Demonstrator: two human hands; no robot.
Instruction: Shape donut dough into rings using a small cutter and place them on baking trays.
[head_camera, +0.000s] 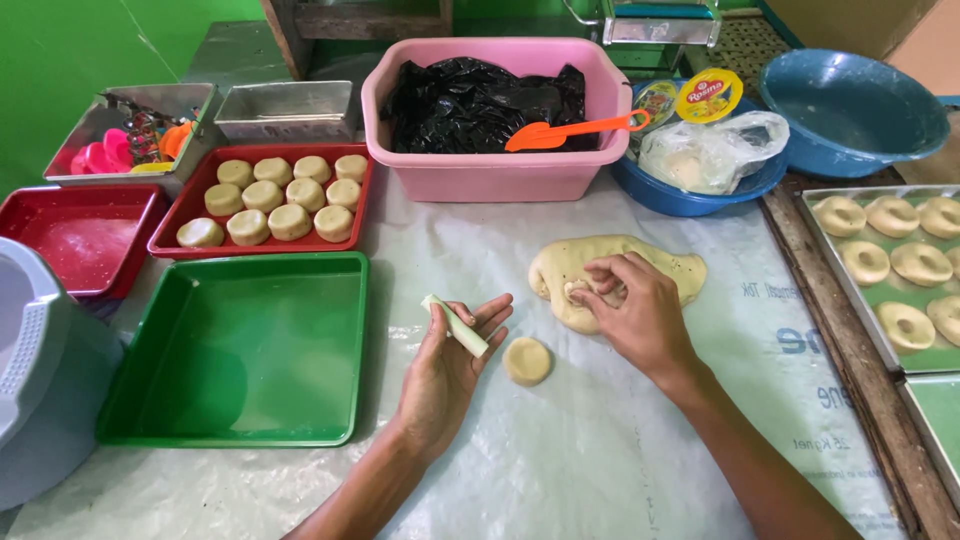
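Just beside the left hand (447, 352), toward the right hand, lies one small dough disc (527, 360) on the plastic sheet (600, 440). The left hand lies palm up with fingers loosely curled around one pale stick (455, 325), which rests across them. Beyond the disc, the right hand (630, 310) presses down on one flat dough slab (575, 265), its fingertips pinched together into the dough. Left of the left hand sits one empty green tray (240, 350); beyond that, one red tray (190, 215) holds ten dough rounds (290, 222), and a second red tray (85, 235) lies farther left. Beyond both hands stands one pink tub (490, 175) with a black bag (470, 100) and one orange spatula (570, 130). Right of the right hand, a metal tray (830, 270) shows eight dough rings (920, 263).
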